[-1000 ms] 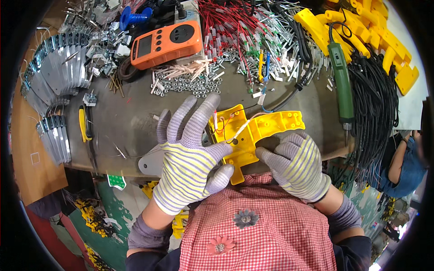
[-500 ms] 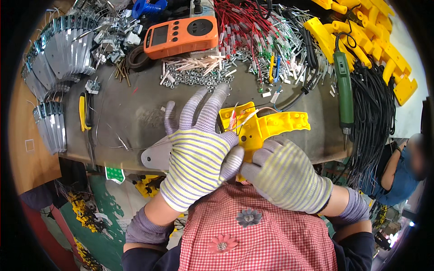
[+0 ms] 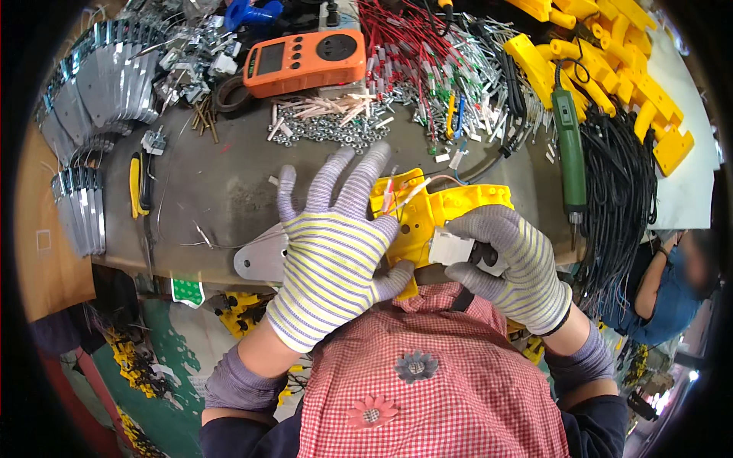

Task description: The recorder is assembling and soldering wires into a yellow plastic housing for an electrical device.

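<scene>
My left hand, in a striped knit glove, lies over the left side of a yellow plastic casing half. Its thumb and forefinger press on the casing; the other fingers stretch out over the table. Thin wires in white and red run inside the casing. Beside it, my right hand, gloved too, pinches a small silver-white boxy part with a black piece near the fingertips. This part is just right of the casing's lower portion. A grey metal plate shows partly beneath my left hand.
An orange meter stands at the back, behind nuts and pale sleeves. Red-wired parts heap beside it. On the right are a green electric screwdriver, black cables and yellow casings. Yellow-handled cutters lie left.
My right hand has opened out from its curled pose over the casing and shifted right, bringing the silver-white part into sight. My left hand stays on the casing.
</scene>
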Available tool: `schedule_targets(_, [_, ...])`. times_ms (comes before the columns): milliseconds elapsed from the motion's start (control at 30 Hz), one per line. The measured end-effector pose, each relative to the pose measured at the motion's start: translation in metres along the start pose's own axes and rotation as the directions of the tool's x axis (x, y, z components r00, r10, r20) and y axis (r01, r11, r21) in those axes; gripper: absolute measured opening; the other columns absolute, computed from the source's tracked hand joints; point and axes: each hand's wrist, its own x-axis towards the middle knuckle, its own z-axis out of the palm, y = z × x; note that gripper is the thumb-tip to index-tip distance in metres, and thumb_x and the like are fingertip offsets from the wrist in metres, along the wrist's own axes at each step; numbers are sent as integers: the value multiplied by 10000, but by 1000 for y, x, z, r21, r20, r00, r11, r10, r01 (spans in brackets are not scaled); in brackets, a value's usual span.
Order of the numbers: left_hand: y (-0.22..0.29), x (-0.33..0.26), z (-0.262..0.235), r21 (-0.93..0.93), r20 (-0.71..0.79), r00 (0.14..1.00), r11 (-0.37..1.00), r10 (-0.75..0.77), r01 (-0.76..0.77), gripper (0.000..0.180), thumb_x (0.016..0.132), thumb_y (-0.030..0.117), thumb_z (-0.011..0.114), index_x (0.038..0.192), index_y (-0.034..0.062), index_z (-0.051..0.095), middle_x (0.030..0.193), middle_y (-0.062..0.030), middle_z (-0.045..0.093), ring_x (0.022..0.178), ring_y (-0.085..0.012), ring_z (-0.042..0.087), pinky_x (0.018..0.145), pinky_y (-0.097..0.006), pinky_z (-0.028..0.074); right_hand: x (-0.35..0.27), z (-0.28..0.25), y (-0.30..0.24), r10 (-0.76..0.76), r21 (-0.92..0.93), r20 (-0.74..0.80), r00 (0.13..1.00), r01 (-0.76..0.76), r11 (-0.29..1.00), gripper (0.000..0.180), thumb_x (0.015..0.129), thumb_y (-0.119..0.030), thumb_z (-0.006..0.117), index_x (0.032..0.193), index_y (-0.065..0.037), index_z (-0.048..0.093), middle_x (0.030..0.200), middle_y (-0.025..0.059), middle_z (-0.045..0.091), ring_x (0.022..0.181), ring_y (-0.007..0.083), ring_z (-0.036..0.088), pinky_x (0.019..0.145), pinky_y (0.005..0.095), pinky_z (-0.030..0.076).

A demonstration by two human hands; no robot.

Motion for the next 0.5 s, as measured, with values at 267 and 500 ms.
schedule_targets(267, [0,-2,-6,6,15,1000,1000,27,-27,491,628,521,766,948,150,754,1587,-99,369,1410,-369,359,1099,-743,150,4,1,1,-18,72,-6,1000,19,997,417,794,-126,808,1175,-37,663,930,86,625,764,212,637,688,306,522])
schedule_targets(500, [1,2,-7,-5,63,998,1000,15,-14,491,610,524,794,927,152,750,1601,-105,353,1418,-376,354,1104,-736,152,-1,6,4,78,275,-96,992,-49,960,296,848,-148,785,1082,-17,660,1006,100,658,755,215,647,669,321,541])
